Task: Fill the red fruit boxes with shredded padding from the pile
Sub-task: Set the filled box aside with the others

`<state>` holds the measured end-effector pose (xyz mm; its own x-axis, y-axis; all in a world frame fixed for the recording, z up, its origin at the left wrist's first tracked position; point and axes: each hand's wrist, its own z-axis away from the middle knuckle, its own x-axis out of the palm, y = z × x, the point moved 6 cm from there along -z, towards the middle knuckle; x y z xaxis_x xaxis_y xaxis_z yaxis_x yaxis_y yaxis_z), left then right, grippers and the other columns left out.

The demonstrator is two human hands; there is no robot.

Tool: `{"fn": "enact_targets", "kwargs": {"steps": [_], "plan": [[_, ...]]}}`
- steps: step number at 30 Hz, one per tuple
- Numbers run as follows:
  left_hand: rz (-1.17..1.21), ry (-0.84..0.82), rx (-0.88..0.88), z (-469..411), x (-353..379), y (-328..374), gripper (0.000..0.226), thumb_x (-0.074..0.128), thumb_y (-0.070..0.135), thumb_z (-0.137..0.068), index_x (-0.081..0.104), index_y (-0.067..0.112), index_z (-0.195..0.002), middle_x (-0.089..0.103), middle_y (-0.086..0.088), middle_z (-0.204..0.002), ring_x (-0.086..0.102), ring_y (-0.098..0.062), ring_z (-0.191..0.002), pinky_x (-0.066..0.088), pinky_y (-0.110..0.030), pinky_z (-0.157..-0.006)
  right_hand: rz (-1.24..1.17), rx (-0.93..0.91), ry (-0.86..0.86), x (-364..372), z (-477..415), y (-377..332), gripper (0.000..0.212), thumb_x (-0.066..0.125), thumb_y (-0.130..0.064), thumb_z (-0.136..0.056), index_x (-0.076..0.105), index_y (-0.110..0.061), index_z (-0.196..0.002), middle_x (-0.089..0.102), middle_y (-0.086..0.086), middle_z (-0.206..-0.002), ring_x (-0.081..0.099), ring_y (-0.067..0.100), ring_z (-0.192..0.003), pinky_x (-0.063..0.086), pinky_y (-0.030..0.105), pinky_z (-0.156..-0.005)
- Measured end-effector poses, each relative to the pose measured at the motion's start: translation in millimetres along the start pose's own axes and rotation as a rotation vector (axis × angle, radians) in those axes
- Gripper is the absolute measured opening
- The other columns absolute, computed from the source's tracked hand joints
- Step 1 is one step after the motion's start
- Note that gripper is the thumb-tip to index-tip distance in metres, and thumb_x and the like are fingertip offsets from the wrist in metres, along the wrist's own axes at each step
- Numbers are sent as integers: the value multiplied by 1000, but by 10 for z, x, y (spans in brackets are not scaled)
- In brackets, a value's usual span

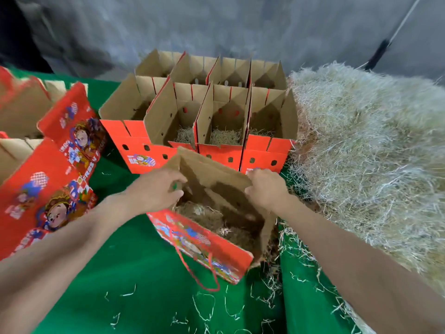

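Red printed cardboard fruit box (207, 247) with its top flaps open sits askew near the middle of the green-covered table (120, 273). It is just left of the big pale pile of shredded straw-like padding (361, 153) heaped along the right side. A layer of brownish shredded padding (199, 213) already lies in its bottom. The left hand (154, 189) grips the left end of the box's far brown flap, fingers curled over the edge. The right hand (265, 189) clamps the right end of the same flap, fingers curled round it. A thin red cord handle (192, 273) hangs down the box's near wall. Beyond it, two rows of open red boxes (224, 157) stand side by side, touching. Three in the nearer row show a little padding inside. At the left, more red boxes with cartoon print (48, 189) lean and lie on the table. Loose pale shreds (204, 307) are scattered over the near part of the green cover.
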<state>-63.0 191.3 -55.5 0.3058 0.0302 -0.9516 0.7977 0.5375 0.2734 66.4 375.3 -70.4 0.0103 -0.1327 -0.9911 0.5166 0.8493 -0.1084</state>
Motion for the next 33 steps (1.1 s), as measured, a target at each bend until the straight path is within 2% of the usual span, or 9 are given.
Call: {"fn": "enact_targets", "kwargs": {"steps": [4,6,8,11,17,22,27,30,33], "plan": [[163,308,-184,183,-81,-188,56,64,25,-86,44,14,-137,39,-8,-144,33,-24,-134,25,-32,-111,-348,36,-96,43,-149,-89,18,56,-25,-85,53,-13,-72,56,11,-84,53,24,-81,35,26,-65],[397,363,-347,314,76,-236,76,67,29,-83,25,13,-145,23,-9,-151,19,-24,-140,20,-35,-113,-511,-14,-230,153,-84,-119,26,60,-31,-84,63,-13,-103,60,10,-108,54,19,-95,41,26,-75],[828,221,-525,384,384,-226,77,67,38,-83,24,21,-144,33,-1,-143,34,-23,-131,35,-39,-104,-665,71,-367,321,94,-29,59,63,-37,-83,42,-20,-136,54,4,-126,59,19,-101,52,32,-82],[1204,-70,-635,371,719,-32,45,63,45,-84,48,24,-120,57,2,-112,63,-24,-93,58,-40,-72,-906,252,-536,589,349,38,58,58,-36,-89,30,-28,-139,57,10,-118,65,20,-82,58,39,-73],[1016,-45,-606,347,442,38,18,57,10,-82,42,8,-71,52,-3,-55,69,-30,-59,50,-25,-44,-1149,338,-463,475,314,-85,44,43,-29,-98,29,-15,-136,51,18,-125,70,32,-72,58,36,-68],[566,112,-381,425,-426,224,44,56,46,-84,43,14,-58,59,-11,-53,66,-20,-51,53,-33,-58,-1120,293,-402,-244,301,-21,24,48,-23,-96,34,-11,-112,59,23,-104,67,39,-65,56,46,-71],[67,500,-183,495,-1358,652,66,33,74,-78,35,15,-49,43,0,-45,47,-16,-47,41,-34,-56,-1299,221,-264,-1067,306,97,29,50,-19,-96,36,-10,-120,59,30,-105,66,43,-72,58,44,-64],[142,727,-133,416,-1728,797,55,41,68,-78,64,19,-79,67,-3,-76,62,-20,-78,47,-33,-73,-1495,196,-156,-1482,256,185,26,48,-16,-96,38,-9,-119,62,35,-89,65,46,-68,58,38,-53],[272,809,14,250,-1914,982,59,50,54,-85,54,16,-129,57,-6,-128,52,-21,-118,37,-29,-101,-1695,193,-48,-1744,128,232,24,39,-12,-99,37,-5,-122,59,35,-95,64,48,-60,55,35,-45]]}}
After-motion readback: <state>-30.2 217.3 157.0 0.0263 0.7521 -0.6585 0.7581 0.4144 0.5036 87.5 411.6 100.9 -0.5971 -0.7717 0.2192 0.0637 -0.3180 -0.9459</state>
